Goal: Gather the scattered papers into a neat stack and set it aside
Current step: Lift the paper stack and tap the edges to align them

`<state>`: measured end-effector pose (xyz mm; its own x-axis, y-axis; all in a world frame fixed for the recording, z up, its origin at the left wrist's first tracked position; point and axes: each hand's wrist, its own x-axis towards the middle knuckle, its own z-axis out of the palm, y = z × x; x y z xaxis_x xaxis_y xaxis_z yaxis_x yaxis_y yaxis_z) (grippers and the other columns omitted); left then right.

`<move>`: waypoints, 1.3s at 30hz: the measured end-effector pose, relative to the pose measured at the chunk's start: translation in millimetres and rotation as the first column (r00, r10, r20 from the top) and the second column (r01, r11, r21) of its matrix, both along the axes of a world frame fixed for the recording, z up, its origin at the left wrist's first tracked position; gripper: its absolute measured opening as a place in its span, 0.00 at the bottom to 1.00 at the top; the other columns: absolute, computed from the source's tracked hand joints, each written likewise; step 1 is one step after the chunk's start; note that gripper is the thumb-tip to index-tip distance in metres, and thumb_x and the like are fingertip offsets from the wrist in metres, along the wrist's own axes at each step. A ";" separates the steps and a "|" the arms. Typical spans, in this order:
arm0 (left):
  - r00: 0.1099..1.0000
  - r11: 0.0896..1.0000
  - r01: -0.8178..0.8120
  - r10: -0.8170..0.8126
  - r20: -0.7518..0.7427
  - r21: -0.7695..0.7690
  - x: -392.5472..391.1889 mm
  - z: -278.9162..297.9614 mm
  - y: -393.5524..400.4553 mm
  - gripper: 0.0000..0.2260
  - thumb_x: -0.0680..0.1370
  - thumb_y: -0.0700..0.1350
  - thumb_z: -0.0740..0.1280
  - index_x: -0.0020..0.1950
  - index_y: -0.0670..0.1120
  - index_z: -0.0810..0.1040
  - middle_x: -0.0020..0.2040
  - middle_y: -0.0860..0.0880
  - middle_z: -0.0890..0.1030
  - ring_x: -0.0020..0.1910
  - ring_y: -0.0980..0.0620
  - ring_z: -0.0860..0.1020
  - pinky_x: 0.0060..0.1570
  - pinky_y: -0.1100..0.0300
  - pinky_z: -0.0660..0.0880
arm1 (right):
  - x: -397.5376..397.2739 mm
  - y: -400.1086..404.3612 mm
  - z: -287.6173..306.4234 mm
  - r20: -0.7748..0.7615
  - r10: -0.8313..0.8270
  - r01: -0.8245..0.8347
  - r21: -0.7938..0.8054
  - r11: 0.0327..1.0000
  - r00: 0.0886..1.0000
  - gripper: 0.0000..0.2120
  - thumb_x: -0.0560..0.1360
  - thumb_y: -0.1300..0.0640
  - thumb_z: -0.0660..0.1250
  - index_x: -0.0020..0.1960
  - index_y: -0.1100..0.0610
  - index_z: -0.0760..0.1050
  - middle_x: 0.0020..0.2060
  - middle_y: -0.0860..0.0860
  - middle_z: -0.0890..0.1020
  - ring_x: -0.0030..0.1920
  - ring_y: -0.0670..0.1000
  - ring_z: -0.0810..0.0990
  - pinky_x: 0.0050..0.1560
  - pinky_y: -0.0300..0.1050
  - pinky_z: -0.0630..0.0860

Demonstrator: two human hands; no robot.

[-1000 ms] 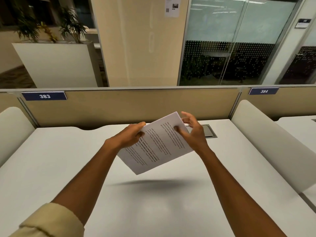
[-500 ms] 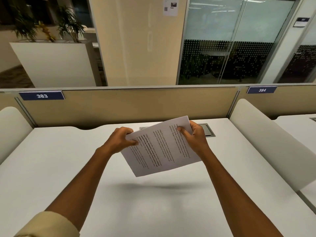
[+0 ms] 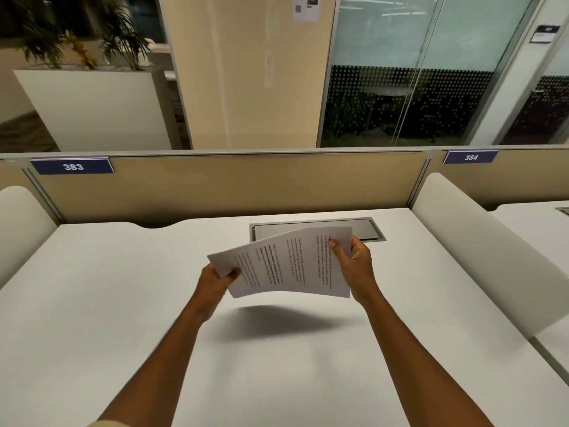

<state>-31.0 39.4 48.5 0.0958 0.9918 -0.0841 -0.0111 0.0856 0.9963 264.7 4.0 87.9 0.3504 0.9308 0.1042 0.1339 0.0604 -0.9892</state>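
I hold the papers [image 3: 289, 266] up in the air with both hands. My left hand [image 3: 215, 280] grips the left corner, and its fingers are curled round that edge. My right hand [image 3: 354, 266] holds the right edge, with the thumb pressed on top by the print and the other fingers tucked under the sheets. The papers bend a little between my hands. They do not touch the table [image 3: 123, 303]. A dark shadow lies on the table right under them.

I see no loose sheets left on the table, so I think the gathering part is done. I think I am now making the stack neat. The edges near my left fingers look a bit uneven, so the sheets may not line up yet.

Next I should tap the bottom edge on the table so all the sheets sit even. Then I need to lay the stack flat off to one side. The metal flap [image 3: 363, 229] in the table sits just past my right fingers, so I should put the stack away from it. I must hold on with both hands, or a sheet may slip out.
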 end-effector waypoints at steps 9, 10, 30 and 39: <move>0.986 0.990 -0.131 0.135 -0.094 0.049 14.4 -15.4 -13.1 0.07 0.82 0.40 0.62 0.58 0.49 0.75 0.50 0.49 0.81 0.48 0.50 0.81 0.44 0.58 0.78 | -7.8 -7.4 -35.8 -0.066 -0.034 0.030 -0.058 0.998 0.997 0.10 0.79 0.50 0.63 0.58 0.53 0.74 0.47 0.52 0.83 0.44 0.54 0.84 0.41 0.44 0.83; 0.986 0.991 -0.129 0.133 -0.101 0.046 13.1 -17.2 -14.1 0.07 0.82 0.40 0.62 0.58 0.48 0.75 0.50 0.49 0.81 0.48 0.50 0.80 0.44 0.59 0.78 | -7.6 -8.5 -38.5 -0.060 -0.030 0.027 -0.065 0.998 0.998 0.10 0.79 0.51 0.63 0.58 0.53 0.73 0.47 0.51 0.83 0.44 0.53 0.84 0.39 0.42 0.82; 0.989 0.994 -0.112 0.110 -0.104 -0.016 4.6 -46.6 -19.0 0.13 0.81 0.42 0.63 0.66 0.48 0.73 0.58 0.46 0.80 0.57 0.46 0.79 0.51 0.54 0.78 | -13.8 -10.1 -64.3 -0.077 -0.021 0.007 -0.173 0.985 0.997 0.10 0.81 0.56 0.61 0.61 0.51 0.66 0.52 0.51 0.79 0.52 0.51 0.80 0.41 0.40 0.79; 0.987 0.997 -0.072 0.070 -0.142 -0.013 6.4 -43.7 -16.5 0.14 0.82 0.40 0.60 0.68 0.46 0.70 0.59 0.45 0.79 0.58 0.45 0.78 0.50 0.57 0.77 | -14.1 -9.7 -70.2 -0.071 -0.025 0.009 -0.218 0.976 0.997 0.10 0.81 0.56 0.60 0.62 0.51 0.65 0.56 0.54 0.77 0.54 0.54 0.78 0.44 0.43 0.78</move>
